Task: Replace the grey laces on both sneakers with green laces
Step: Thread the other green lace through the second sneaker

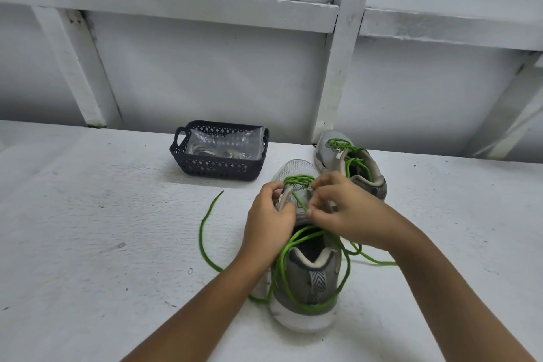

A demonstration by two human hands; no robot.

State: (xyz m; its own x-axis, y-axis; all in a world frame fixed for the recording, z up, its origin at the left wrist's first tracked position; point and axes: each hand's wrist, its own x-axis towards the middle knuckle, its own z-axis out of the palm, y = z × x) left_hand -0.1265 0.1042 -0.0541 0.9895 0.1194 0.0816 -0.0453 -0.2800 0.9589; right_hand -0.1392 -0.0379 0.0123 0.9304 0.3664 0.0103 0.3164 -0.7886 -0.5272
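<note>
A grey sneaker [305,282] stands heel towards me in the middle of the white surface. A green lace [205,247] runs through its lowest eyelets near the toe, and its long ends trail loose over the heel and out to both sides. My left hand [269,219] grips the left eyelet flap of this sneaker. My right hand [343,211] pinches the green lace at the right eyelets. A second grey sneaker [351,166] sits behind and to the right, laced in green.
A black lattice basket [219,169] with a clear plastic bag and greyish contents stands behind the sneakers to the left. A white framed wall [235,67] rises right behind the surface [88,229].
</note>
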